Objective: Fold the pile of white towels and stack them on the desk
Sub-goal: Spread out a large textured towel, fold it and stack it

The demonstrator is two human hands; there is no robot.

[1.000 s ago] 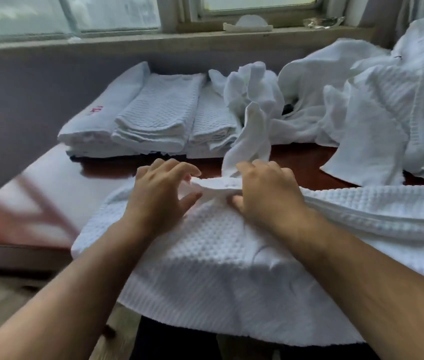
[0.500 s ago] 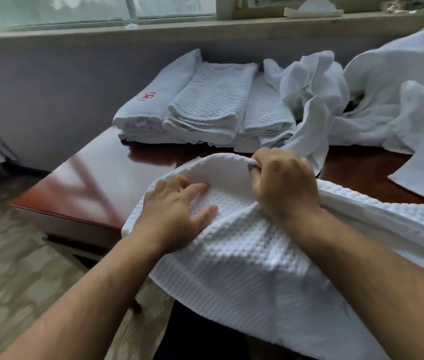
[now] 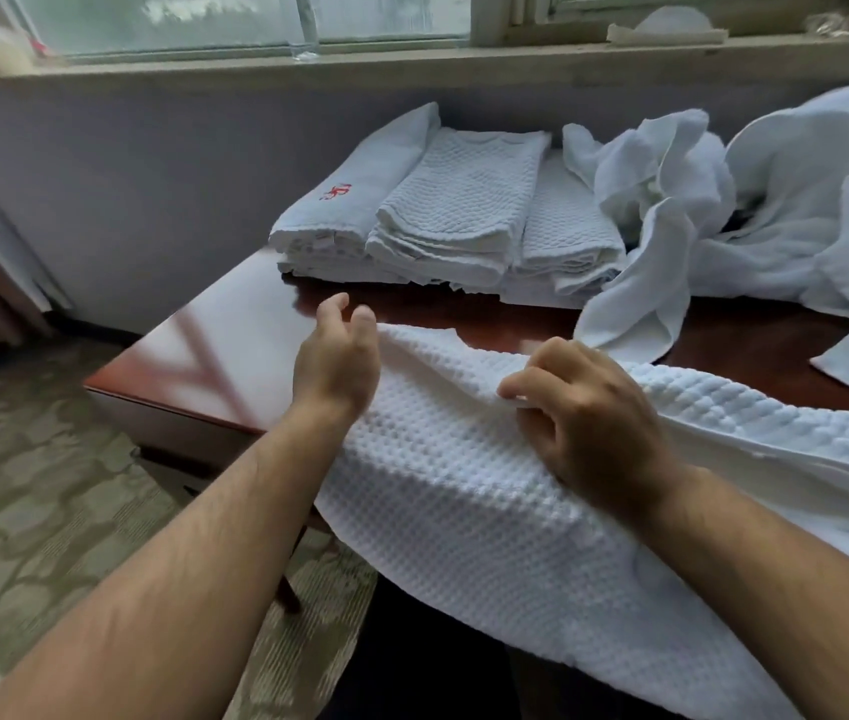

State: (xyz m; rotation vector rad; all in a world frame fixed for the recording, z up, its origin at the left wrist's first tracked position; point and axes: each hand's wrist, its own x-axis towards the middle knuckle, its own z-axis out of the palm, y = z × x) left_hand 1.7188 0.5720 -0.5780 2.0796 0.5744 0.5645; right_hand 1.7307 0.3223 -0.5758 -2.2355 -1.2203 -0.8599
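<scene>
The dark red, glossy desk (image 3: pixel 235 345) fills the middle of the room below the window sill (image 3: pixel 412 62), its near corner pointing to 9 o'clock over the patterned carpet (image 3: pixel 37 511). Across the desk's front edge, from the centre out toward 4 o'clock, lies a big white waffle towel (image 3: pixel 464 511), partly on the top and partly hanging over the near side toward the person. Further back, at 2 o'clock, a heap of loose towels (image 3: pixel 801 210) sits crumpled on the desk, with one limp end trailing down toward the waffle towel without quite meeting it. Just beside the heap, at 12 o'clock against the wall, the folded towels (image 3: pixel 464 215) lie in three neat low stacks, side by side and touching. The right hand (image 3: pixel 588 413) rests on top of the waffle towel at about 3 o'clock from centre, its grip curled, fingertips and thumb pinching a raised ridge of the cloth. The left hand (image 3: pixel 336 361) stands on its edge at the towel's left end, near the centre, its grip loose and spread, thumb and fingers lifted and holding nothing that I can see, the side of the hand against the cloth. Smallest of all, a red mark (image 3: pixel 336 191) shows on the leftmost folded towel.
</scene>
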